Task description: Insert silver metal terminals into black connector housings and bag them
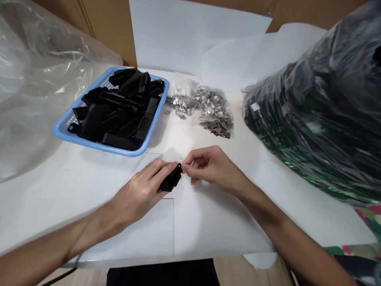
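My left hand (145,184) is closed around a black plastic housing (171,182), held just above the white table near its middle. The open hollow end of the housing faces toward me. At its upper right corner, my right hand (208,165) pinches with thumb and forefinger. Whatever sits between those fingertips is hidden or too small to name. Beyond my left hand stands a blue basket (98,146) heaped with similar black plastic parts (119,107). Behind my right hand lie clear bags of small metal pieces (214,111).
A large plastic-wrapped bundle (309,99), dark with green glints, bulks along the right side. Clear plastic sheeting (38,79) covers the left. White board (190,39) and brown cardboard (107,28) rise at the back. The white table's (223,242) front edge runs below my arms.
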Demonstrator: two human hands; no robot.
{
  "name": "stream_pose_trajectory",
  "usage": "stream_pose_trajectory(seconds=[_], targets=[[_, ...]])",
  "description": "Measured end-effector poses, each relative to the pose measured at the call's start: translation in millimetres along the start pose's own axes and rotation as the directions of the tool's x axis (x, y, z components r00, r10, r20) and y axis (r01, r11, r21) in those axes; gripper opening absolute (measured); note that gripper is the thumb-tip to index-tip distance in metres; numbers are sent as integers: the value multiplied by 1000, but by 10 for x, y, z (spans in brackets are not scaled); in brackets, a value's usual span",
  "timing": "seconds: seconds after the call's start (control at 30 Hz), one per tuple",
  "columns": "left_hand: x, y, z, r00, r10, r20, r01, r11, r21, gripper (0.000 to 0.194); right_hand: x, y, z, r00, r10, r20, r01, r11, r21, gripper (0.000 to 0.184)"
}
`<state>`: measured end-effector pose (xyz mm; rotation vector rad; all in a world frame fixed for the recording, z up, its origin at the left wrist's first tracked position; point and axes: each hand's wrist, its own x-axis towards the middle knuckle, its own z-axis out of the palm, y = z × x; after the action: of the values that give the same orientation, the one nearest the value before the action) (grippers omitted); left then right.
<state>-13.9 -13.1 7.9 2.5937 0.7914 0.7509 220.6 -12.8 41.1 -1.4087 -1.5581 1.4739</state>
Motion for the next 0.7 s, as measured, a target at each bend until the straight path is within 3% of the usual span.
stream_pose_trajectory(seconds=[0.2, 0.33, 0.47, 0.57, 0.7], targets=[[-7, -76, -34, 996, 87, 17, -87, 996, -18, 59, 100, 65, -50, 999, 24, 33, -26, 997, 75, 11], [55, -76, 1, 997, 33, -74, -35, 999, -28, 47, 42, 42, -168, 994, -34, 107, 26, 997, 79, 17], [129, -44, 37, 983, -56, -175, 43, 996, -79, 34, -14, 45, -245, 965, -100, 244, 80, 993, 91, 40], [143, -19, 29, 973, -133, -188, 113, 987, -113, 36, 21, 111, -191, 966, -185, 180, 173, 982, 78, 35], [127, -21, 10, 985, -46, -166, 24, 991, -133, 30, 75, 175, -114, 958, -252, 138, 250, 968, 35, 25]])
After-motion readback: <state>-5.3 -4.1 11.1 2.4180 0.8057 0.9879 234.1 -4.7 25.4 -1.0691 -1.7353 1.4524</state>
